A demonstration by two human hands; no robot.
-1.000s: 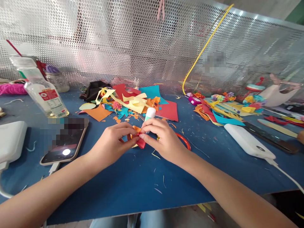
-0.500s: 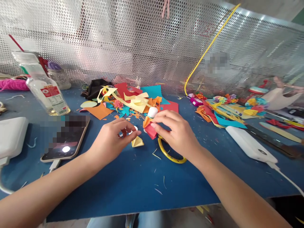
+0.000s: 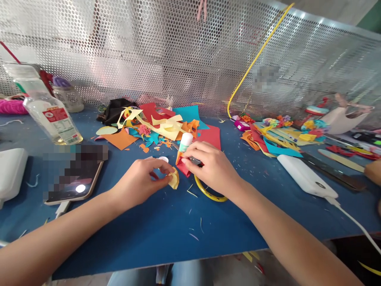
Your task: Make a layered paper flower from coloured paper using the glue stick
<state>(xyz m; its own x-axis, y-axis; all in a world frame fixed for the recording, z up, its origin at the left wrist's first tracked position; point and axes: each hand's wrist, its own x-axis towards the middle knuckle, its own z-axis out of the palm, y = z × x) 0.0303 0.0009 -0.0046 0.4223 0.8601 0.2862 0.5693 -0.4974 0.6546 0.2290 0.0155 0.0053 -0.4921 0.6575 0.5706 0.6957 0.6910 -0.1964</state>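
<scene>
Two bare forearms come into view, the left forearm (image 3: 74, 226) at eight o'clock and the right forearm (image 3: 276, 222) at four, each slim at the wrist and broadening toward the frame's edge. The left hand (image 3: 135, 182) and right hand (image 3: 216, 165) are bare too, with slender fingers and smooth, rounded backs. At six o'clock show pale-blue trouser legs (image 3: 192, 275), their weave too blurred to tell.

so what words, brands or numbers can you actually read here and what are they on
None can be read with certainty.
Clear bottle: its red-and-white label has print, too small and blurred to read.
Phone: screen partly pixelated, nothing legible.
Metal mesh panel: a pixelated patch at right, unreadable.
White power bank on the right: a small dark round spot, no legible number.
</scene>
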